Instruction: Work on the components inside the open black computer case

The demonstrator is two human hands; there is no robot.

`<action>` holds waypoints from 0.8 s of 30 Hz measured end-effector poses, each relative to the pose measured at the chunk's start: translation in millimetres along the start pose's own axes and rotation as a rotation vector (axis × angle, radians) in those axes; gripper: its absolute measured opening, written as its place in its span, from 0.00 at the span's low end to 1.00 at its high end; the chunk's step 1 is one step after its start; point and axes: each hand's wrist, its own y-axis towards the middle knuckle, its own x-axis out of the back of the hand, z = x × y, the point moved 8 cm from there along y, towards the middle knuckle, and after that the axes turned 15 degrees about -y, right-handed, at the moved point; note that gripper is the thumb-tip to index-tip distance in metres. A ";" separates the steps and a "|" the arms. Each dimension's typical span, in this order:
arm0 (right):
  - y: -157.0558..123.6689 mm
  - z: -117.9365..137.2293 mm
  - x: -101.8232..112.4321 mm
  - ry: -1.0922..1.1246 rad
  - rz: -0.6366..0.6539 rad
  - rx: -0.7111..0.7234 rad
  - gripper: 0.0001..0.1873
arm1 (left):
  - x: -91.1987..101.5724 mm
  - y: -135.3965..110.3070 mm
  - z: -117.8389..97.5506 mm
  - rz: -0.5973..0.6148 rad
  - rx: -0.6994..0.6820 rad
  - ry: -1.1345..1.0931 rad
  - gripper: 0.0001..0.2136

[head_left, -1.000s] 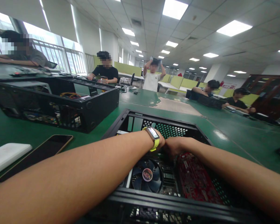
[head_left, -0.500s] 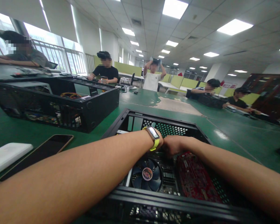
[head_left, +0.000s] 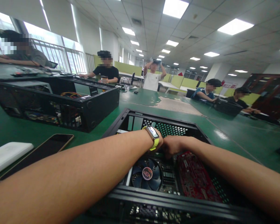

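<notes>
Both my hands reach into an open black computer case (head_left: 154, 193) lying on its side. My left hand (head_left: 160, 142), with a watch (head_left: 152, 132) on a yellow-green band at the wrist, is deep inside near the far wall; its fingers are hidden behind the wrist. Close against it is my right hand (head_left: 172, 145), its fingers curled down and closed; whatever they hold is out of sight. Below the hands a dark cooling fan (head_left: 147, 173) sits on the motherboard (head_left: 169, 175). A red circuit card (head_left: 196, 179) stands to the right, under my right forearm.
A second black computer case (head_left: 100, 109) stands at the left on the green table (head_left: 135, 101). A phone (head_left: 40, 154) and a white flat object (head_left: 9, 155) lie at the near left. Several people sit or stand around the table, one at the right with a black case (head_left: 228, 107).
My hands stay in almost the same place inside the case. Across the table at the right, a co-worker has leaned up and their black case has shifted right.
</notes>
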 end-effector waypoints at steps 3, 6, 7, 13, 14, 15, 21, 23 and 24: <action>-1.6 1.0 2.0 -0.002 -0.008 0.000 0.26 | -8.5 -4.3 -0.2 0.157 0.036 0.057 0.11; -2.1 -0.3 1.8 -0.018 0.001 -0.018 0.27 | -4.1 -6.9 -3.0 0.150 0.046 0.091 0.14; -2.0 -0.6 1.3 -0.029 0.007 -0.021 0.26 | -2.7 -7.2 -3.2 0.139 0.052 0.098 0.15; -1.0 -1.1 0.2 -0.048 0.003 -0.016 0.25 | -5.9 -2.3 -2.4 0.109 0.024 0.088 0.11; -1.0 -1.2 0.3 -0.052 0.004 -0.017 0.25 | -7.0 -1.0 -2.2 0.109 0.014 0.088 0.10; -1.1 -0.9 0.3 -0.059 0.006 -0.015 0.25 | -7.8 0.1 -1.9 0.107 0.009 0.090 0.10; -1.8 0.3 0.3 -0.049 0.032 -0.009 0.24 | -6.7 1.6 -0.3 0.102 0.016 0.082 0.10; -2.2 0.1 0.3 -0.025 0.037 -0.018 0.25 | -7.5 2.2 0.0 0.112 0.015 0.071 0.10; -2.4 0.1 0.7 -0.016 0.034 -0.021 0.25 | -8.5 3.1 0.7 0.113 0.016 0.067 0.10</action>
